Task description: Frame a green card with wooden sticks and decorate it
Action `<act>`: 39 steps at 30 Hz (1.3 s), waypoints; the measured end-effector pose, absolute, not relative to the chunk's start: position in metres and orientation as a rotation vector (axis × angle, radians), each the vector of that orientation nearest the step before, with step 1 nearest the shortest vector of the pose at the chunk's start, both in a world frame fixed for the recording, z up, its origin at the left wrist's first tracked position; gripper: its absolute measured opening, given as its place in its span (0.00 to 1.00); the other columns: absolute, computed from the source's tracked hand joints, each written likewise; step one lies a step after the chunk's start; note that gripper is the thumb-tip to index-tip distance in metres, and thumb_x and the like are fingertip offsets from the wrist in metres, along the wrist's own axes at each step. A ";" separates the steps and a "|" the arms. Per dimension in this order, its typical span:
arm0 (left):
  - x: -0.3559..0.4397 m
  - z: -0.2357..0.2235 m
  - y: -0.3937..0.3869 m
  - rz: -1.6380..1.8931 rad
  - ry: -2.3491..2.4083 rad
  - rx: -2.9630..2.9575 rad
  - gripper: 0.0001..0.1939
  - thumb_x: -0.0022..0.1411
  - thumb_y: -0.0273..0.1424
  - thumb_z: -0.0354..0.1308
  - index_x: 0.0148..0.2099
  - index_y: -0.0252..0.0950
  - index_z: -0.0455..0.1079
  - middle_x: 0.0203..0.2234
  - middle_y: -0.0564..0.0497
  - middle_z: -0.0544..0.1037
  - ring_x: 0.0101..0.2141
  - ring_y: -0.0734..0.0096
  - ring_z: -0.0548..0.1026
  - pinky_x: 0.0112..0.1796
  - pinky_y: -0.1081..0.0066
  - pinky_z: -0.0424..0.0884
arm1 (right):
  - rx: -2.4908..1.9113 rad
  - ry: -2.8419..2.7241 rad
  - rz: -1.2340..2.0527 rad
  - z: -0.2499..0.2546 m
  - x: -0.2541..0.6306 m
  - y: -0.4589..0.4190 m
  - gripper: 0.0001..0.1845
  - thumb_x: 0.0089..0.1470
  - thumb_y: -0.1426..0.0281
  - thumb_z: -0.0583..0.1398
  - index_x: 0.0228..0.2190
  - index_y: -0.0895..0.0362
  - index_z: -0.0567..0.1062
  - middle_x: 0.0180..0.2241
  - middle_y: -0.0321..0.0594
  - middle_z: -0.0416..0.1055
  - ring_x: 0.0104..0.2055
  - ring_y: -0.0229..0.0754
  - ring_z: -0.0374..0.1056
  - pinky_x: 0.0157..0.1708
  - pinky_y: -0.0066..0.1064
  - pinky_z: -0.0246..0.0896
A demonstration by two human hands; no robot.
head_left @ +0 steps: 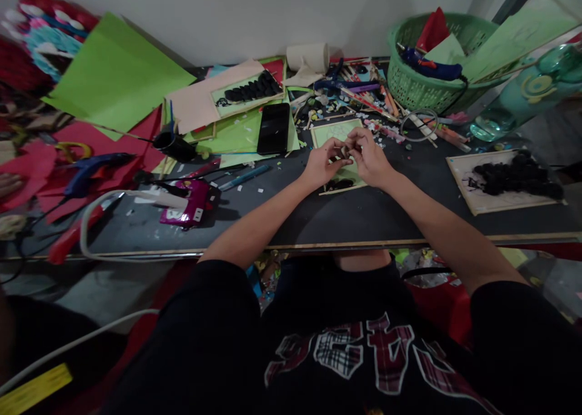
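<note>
My left hand (pixel 322 164) and my right hand (pixel 370 159) meet above a light green card (pixel 331 134) with thin wooden sticks along its edges. Between their pinched fingertips is a small dark brownish piece (pixel 344 151), too small to name. Both hands appear closed on it. A black lump (pixel 343 184) lies on the lower part of the card, just under my left hand. Faint drawn lines show near the card's top, and my fingers cover its middle.
Left of my hands lie a black phone (pixel 273 128), a purple box (pixel 191 202) with a cable, a blue glue gun (pixel 93 167) and a black cup (pixel 174 145). A green basket (pixel 409 87), a bottle (pixel 522 96) and a framed card (pixel 468 190) with black lumps stand right. Another person's hand (pixel 9 184) shows far left.
</note>
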State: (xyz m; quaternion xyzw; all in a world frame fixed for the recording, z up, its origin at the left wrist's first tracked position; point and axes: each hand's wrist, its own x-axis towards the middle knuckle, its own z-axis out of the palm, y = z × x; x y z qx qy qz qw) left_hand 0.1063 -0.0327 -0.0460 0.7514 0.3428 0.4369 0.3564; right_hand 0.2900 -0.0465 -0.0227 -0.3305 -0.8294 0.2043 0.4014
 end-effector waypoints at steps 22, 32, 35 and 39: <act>0.106 -0.054 -0.023 1.048 0.727 1.808 0.21 0.62 0.40 0.65 0.53 0.37 0.68 0.36 0.50 0.80 0.36 0.70 0.80 0.39 0.72 0.75 | -0.889 -2.066 0.435 -0.023 0.290 -0.045 0.29 0.66 0.45 0.43 0.54 0.53 0.59 0.44 0.47 0.67 0.41 0.47 0.68 0.48 0.49 0.69; 0.104 -0.055 -0.019 1.043 0.705 1.896 0.26 0.67 0.47 0.59 0.59 0.34 0.67 0.43 0.43 0.81 0.42 0.66 0.81 0.47 0.67 0.76 | -0.940 -2.056 0.428 -0.020 0.293 -0.044 0.23 0.68 0.54 0.48 0.56 0.53 0.64 0.41 0.45 0.70 0.41 0.48 0.70 0.47 0.50 0.71; 0.104 -0.057 -0.017 1.078 0.710 1.893 0.26 0.67 0.49 0.58 0.58 0.34 0.68 0.45 0.42 0.81 0.42 0.66 0.81 0.46 0.68 0.76 | -0.933 -2.089 0.299 -0.011 0.295 -0.048 0.21 0.67 0.55 0.50 0.53 0.51 0.71 0.44 0.47 0.71 0.47 0.51 0.70 0.52 0.53 0.68; 0.104 -0.056 -0.018 1.058 0.729 1.908 0.29 0.68 0.53 0.55 0.57 0.34 0.68 0.37 0.46 0.82 0.36 0.69 0.81 0.42 0.70 0.76 | -0.960 -2.113 0.118 -0.006 0.298 -0.049 0.18 0.67 0.56 0.51 0.43 0.47 0.79 0.46 0.46 0.72 0.52 0.53 0.68 0.56 0.56 0.62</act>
